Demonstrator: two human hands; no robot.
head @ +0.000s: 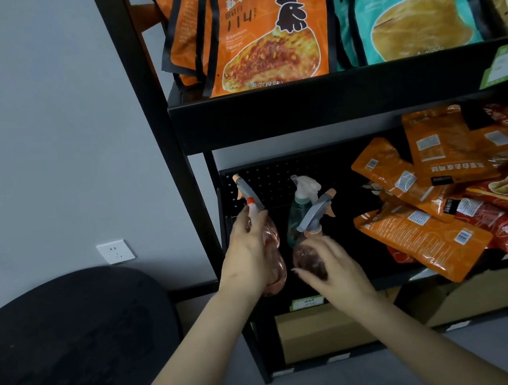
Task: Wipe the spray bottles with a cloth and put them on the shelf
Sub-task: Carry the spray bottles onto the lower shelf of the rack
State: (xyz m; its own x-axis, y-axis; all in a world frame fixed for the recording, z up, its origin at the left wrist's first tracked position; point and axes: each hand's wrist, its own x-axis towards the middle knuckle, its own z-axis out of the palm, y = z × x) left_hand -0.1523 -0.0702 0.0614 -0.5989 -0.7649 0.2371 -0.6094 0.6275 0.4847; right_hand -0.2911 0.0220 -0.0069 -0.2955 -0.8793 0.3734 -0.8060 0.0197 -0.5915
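Three spray bottles stand at the left end of the lower black shelf (397,280). My left hand (250,254) is wrapped around a pink bottle (274,256) with a grey and orange trigger head, at the far left. My right hand (330,267) grips a second pink bottle (306,257) with a grey trigger head, just to the right. Behind them stands a green bottle (296,212) with a clear trigger head, touched by neither hand. No cloth is in view.
Orange and red food packets (449,191) lie piled on the right of the same shelf. Larger chicken packets (267,27) stand on the shelf above. Cardboard boxes (321,330) sit below. A black round seat (64,354) is at the left, and a wall socket (115,251).
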